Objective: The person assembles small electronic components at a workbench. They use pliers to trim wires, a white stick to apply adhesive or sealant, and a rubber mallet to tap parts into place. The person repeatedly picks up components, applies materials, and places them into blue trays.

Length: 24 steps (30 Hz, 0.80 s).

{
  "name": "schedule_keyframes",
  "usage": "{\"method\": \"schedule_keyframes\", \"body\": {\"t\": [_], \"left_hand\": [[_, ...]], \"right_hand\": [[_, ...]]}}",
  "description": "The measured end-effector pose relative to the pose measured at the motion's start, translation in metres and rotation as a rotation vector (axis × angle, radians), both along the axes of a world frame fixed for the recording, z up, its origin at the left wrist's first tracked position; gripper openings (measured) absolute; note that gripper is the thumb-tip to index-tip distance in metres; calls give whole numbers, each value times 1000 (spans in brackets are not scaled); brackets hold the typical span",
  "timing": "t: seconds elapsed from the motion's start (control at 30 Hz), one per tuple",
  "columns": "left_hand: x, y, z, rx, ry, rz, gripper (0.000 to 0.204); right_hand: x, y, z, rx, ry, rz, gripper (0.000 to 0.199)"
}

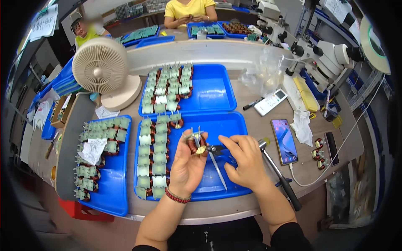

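Observation:
Over the near blue tray [240, 121], my left hand [187, 169] is closed around a copper-wound coil [191, 145], with a pale yellow patch on its lower side and thin leads pointing up. My right hand [247, 163] grips dark-jawed pliers [215, 149], whose tips meet the coil's right side; my fingers hide most of the handles. A thin silver tool [218, 172] slants across the tray floor below the jaws. Left of my left hand, rows of coils with pale green plates [159, 159] fill that side of the tray.
A second blue tray [213, 83] with coils lies behind, another tray [119, 184] at left. A beige fan [100, 67] stands back left. On the right are a hammer [279, 173], phone [284, 142], white remote [271, 102], loose coils [317, 154] and microscopes [322, 58]. Two people sit beyond the partition.

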<state>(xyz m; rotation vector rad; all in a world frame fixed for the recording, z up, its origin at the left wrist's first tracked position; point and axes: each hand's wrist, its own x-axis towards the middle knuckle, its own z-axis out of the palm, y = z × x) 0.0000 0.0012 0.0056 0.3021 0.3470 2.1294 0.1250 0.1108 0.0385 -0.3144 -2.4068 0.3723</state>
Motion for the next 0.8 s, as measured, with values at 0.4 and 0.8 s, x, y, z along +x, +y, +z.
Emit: {"method": "schedule_keyframes", "body": {"t": [0.4, 0.8], "left_hand": [[-3, -1, -8, 51, -21, -19, 40], [-3, 6, -9, 38, -19, 31, 39]], "right_hand": [[3, 1, -3, -11, -3, -44, 56], [-1, -1, -9, -60, -28, -32, 54]]}}
